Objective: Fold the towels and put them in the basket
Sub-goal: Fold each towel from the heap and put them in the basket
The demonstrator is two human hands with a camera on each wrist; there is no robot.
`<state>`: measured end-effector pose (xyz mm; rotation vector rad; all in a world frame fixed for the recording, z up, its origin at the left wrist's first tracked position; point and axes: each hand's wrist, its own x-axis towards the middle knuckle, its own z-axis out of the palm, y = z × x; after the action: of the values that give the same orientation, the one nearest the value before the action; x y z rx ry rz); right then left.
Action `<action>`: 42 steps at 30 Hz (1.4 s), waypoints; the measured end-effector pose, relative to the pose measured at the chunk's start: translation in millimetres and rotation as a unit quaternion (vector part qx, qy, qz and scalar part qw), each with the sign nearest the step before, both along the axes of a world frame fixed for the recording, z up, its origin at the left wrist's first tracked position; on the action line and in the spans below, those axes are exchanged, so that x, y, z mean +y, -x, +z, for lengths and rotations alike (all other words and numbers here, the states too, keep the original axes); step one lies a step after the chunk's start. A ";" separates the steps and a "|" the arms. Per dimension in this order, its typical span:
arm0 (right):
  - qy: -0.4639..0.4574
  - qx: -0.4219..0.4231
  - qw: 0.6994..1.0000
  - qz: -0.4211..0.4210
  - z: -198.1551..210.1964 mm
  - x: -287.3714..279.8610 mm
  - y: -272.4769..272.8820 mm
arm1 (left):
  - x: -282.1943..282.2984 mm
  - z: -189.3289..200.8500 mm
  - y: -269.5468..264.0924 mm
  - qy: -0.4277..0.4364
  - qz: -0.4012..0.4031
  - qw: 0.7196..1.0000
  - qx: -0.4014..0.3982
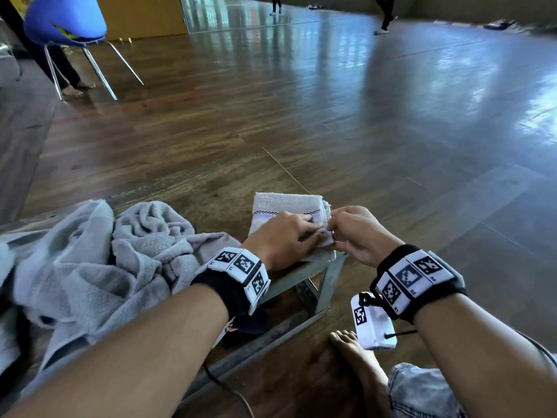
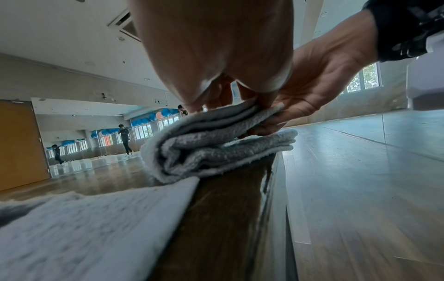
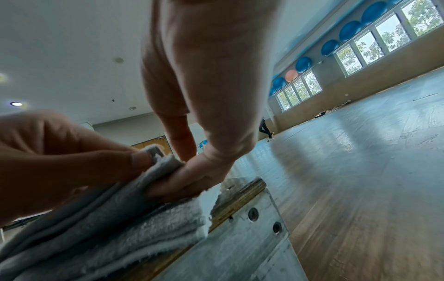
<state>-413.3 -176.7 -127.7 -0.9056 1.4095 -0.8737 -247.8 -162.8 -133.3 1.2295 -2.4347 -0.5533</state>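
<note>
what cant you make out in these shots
Basket: in no view.
Whether the left hand pinches or only presses the towel: its palm blocks the left wrist view.
Pile: cut off by the head view's left edge.
People far off: too small, cropped by the head view's top edge.

Folded towel (image 2: 204, 152) sat at the bench's (image 2: 228, 218) far end, layered edges reaching its right edge. Left hand (image 2: 216, 47) pressed on top. Right hand (image 2: 319, 76) pinched the upper layers, thumb above, fingers between folds. Second towel (image 2: 96, 228), blurred, covered the near left.
</note>
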 end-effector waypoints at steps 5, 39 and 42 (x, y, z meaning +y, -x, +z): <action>0.006 0.012 1.000 0.007 1.5 5.3 -2.1 | 1.0 1.5 3.2 0.046 0.010 0.995 0.084; 0.001 -0.048 0.999 0.015 3.8 9.2 1.9 | 7.5 0.9 9.7 -0.115 0.092 0.965 0.217; -0.016 -0.068 0.997 -0.025 1.4 6.0 1.9 | 12.5 -6.5 15.3 -0.107 0.022 0.987 0.119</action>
<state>-415.1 -170.7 -126.4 -0.7753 1.3290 -0.9308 -263.0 -150.3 -139.9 1.2177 -2.1876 -0.9131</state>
